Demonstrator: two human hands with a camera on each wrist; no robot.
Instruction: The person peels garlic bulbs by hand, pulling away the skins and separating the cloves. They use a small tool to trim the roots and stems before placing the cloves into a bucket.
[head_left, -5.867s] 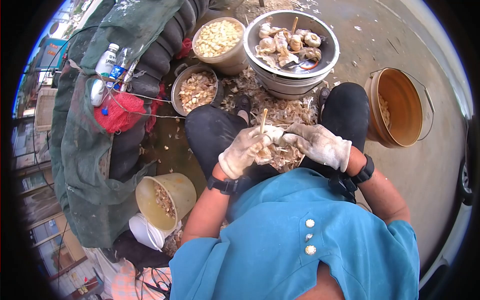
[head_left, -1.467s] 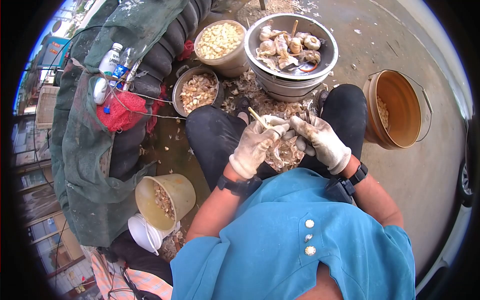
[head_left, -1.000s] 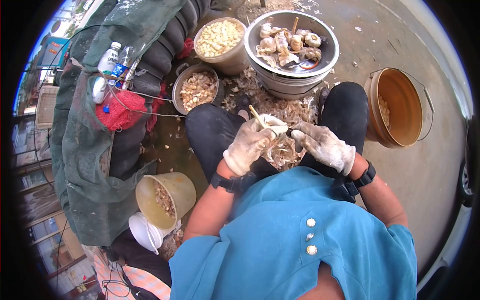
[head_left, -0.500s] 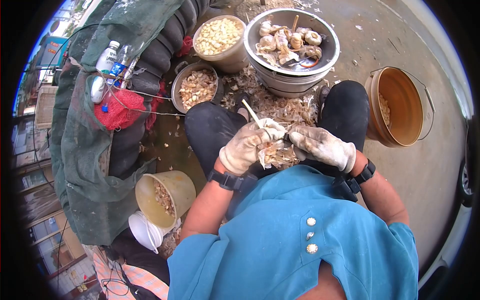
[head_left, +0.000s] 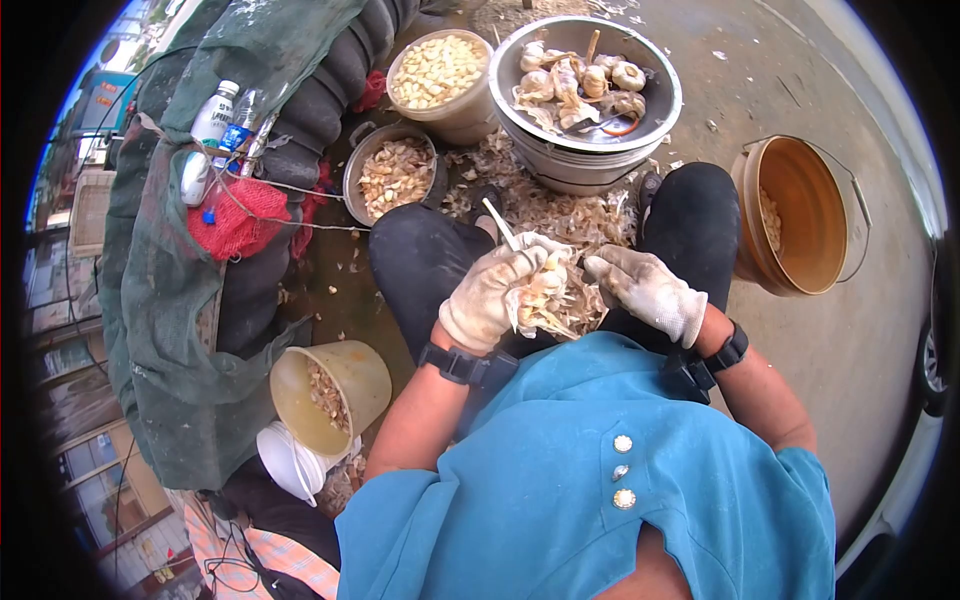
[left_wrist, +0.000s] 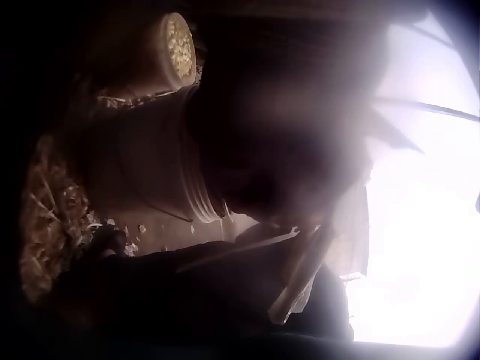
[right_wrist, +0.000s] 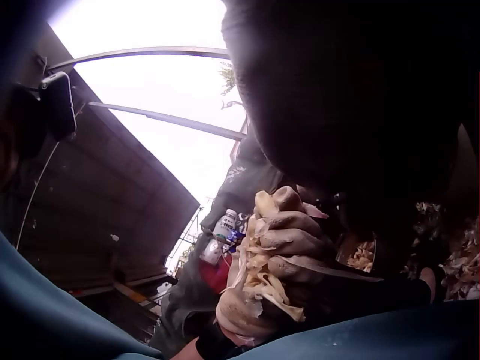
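In the head view the gloved left hand grips a garlic bulb, its pale stem sticking up past the fingers and loose skin hanging. The right wrist view shows the left hand's bent fingers around the bulb's peel and cloves. Just right of the bulb, apart from it, the gloved right hand has its fingers drawn together round a small dark tool, mostly hidden. Both wrist views are dark close up; a stem crosses the left one.
Ahead stand a metal basin of bulbs, a bucket of peeled cloves and a pot. A brown bucket is at right, a tipped pale bucket at left. Skins litter the ground between the feet.
The left hand has turned, so the bulb and its hanging skin show more. The right hand has drawn slightly right, leaving a gap where the hands were close together.
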